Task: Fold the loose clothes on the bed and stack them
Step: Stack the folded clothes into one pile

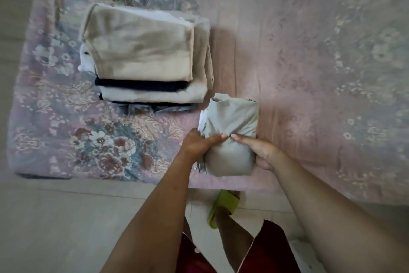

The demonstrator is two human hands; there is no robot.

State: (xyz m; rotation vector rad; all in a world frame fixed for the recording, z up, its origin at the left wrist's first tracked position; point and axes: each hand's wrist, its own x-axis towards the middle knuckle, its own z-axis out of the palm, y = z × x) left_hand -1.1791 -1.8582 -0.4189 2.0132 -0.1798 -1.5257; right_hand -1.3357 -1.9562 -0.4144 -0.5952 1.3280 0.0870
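Note:
A folded grey garment (232, 118) is held above the near part of the bed, between both hands. My left hand (200, 143) grips its left side with the thumb across the top. My right hand (259, 151) grips its right side, thumb meeting the left one. To the left and farther back stands a stack of folded clothes (143, 51): a beige piece on top, then dark, white and dark layers, with a denim piece at the bottom.
The bed (321, 62) wears a pink floral cover that spreads wide to the right. Its near edge runs just below my hands. Beyond it lies a pale tiled floor (66, 217), where my foot in a green slipper (223, 206) stands.

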